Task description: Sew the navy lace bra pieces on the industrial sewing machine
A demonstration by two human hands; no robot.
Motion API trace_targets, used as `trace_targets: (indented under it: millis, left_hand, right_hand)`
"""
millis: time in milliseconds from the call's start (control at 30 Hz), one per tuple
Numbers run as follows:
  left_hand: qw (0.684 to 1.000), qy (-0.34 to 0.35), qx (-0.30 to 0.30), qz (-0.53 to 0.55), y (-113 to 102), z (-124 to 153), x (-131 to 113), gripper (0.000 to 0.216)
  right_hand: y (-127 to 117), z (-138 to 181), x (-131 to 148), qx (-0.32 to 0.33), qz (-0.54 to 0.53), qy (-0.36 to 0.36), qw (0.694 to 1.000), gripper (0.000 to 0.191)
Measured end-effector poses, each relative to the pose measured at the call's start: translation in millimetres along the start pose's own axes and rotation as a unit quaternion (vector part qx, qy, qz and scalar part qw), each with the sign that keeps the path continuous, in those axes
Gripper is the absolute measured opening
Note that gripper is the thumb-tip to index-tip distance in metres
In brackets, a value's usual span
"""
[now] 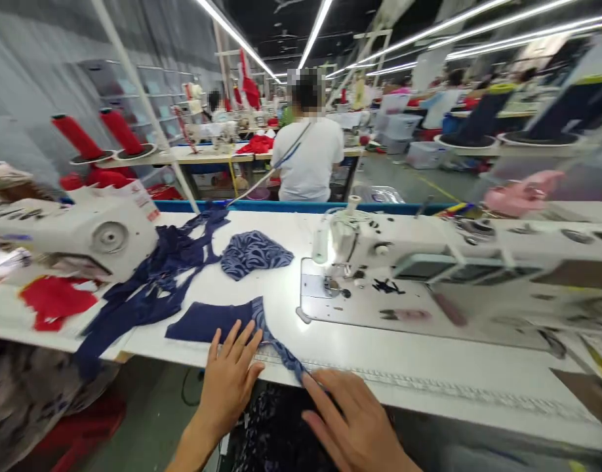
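Observation:
My left hand [235, 367] lies flat with fingers spread on a navy fabric piece [202, 321], at the front edge of the white table. A blue patterned strip [281, 353] runs along that piece's right end and trails, narrow and twisted, toward my right hand [353, 416]. The strip's end goes in at my right fingers, which appear to hold it; the exact grip is partly hidden. Just beyond lies a separate patterned fabric piece [254, 254]. A heap of navy fabric [158, 275] spreads to the left.
A sewing machine [380, 246] stands right, with snips [406, 314] and small black pieces [387, 286] on its bed. Another machine [84, 226] is left, near red fabric [58, 301]. A measuring tape [429, 387] runs along the front edge. A person in white [305, 154] sits ahead.

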State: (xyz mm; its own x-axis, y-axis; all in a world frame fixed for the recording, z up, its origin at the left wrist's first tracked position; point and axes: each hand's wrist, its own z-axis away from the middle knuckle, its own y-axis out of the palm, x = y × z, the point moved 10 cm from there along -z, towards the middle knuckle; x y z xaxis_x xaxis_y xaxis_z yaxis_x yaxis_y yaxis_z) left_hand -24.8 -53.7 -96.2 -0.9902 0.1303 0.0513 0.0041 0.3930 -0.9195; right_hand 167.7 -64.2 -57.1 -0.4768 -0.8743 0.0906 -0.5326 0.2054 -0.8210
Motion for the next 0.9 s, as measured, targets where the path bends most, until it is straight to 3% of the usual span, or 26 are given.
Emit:
trace_targets:
  millis: [133, 233, 300, 367, 433, 500, 567, 633, 767, 900]
  left_hand:
    - [0.999, 0.009, -0.029, 0.034, -8.5, 5.6, -6.2, 0.051]
    - [0.981, -0.071, -0.123, 0.129, -28.3, 32.3, -10.2, 0.041]
    - [0.948, -0.15, -0.137, 0.245, -25.4, 53.3, -19.1, 0.025]
    - [0.884, -0.262, -0.065, 0.383, 2.5, 69.2, -30.8, 0.014]
    - [0.782, -0.377, 0.002, 0.497, 33.6, 81.3, -43.9, 0.027]
    - [0.673, -0.459, 0.019, 0.579, 53.3, 84.1, -53.6, 0.041]
    - [0.589, -0.501, 0.015, 0.634, 62.4, 77.2, -59.7, 0.049]
    - [0.543, -0.522, 0.014, 0.657, 64.6, 69.1, -63.1, 0.049]
    - [0.502, -0.534, 0.007, 0.68, 66.8, 66.9, -66.5, 0.042]
    - [0.446, -0.564, 0.021, 0.695, 87.1, 88.8, -68.9, 0.048]
  right_hand:
    - [24.8, -15.5, -4.3, 0.019, 0.026, 0.009, 0.999, 0.035]
    - [24.2, -5.8, -6.6, 0.022, -0.001, -0.014, 1.0, 0.041]
    - [20.2, -0.3, -9.9, 0.028, -0.024, -0.01, 0.999, 0.042]
    - [16.1, 0.3, -13.5, 0.029, -0.036, 0.005, 0.999, 0.039]
    - [15.4, -1.9, -17.4, 0.034, -0.048, 0.027, 0.998, 0.035]
    - [18.1, -3.3, -20.7, 0.043, -0.062, 0.046, 0.996, 0.034]
    - [20.8, -2.6, -20.8, 0.049, -0.077, 0.046, 0.995, 0.037]
    - [20.1, -0.2, -19.1, 0.047, -0.091, 0.033, 0.994, 0.041]
    - [7.5, 8.5, -23.8, 0.046, -0.133, 0.018, 0.99, 0.042]
    - [-31.0, 27.4, -69.4, -0.027, -0.137, 0.108, 0.984, 0.039]
